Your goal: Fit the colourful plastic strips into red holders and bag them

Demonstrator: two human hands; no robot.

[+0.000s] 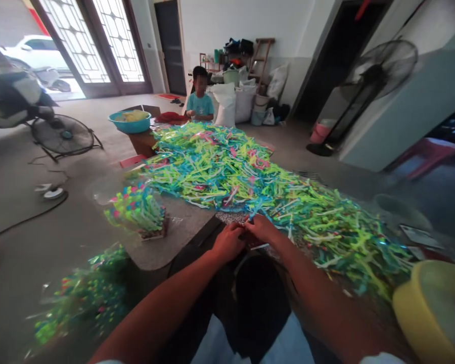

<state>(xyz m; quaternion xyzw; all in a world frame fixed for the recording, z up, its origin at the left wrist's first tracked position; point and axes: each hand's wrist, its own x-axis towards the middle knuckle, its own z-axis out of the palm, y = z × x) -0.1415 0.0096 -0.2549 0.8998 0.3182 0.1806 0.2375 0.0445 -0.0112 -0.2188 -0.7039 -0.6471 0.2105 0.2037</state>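
My left hand (229,241) and my right hand (261,228) are close together at the near edge of the table, over my lap. My right fingers are pinched on a thin blue plastic strip (252,216) that sticks up past them. My left fingers are curled, and what they hold is hidden. Under the hands shows part of a small, dark red, pale-edged thing (258,246). Just beyond lies a big heap of thin green, blue, white and pink plastic pieces (220,169). To the left, a bunch of similar pieces (136,208) stands upright in a small tray (155,233).
A filled bag of colourful pieces (87,296) is low on the left. At right stands a yellow tub (420,308). Across the heap sits another person (200,103), near a blue basin (131,124). A floor fan (62,135) and a standing fan (377,71) flank the table.
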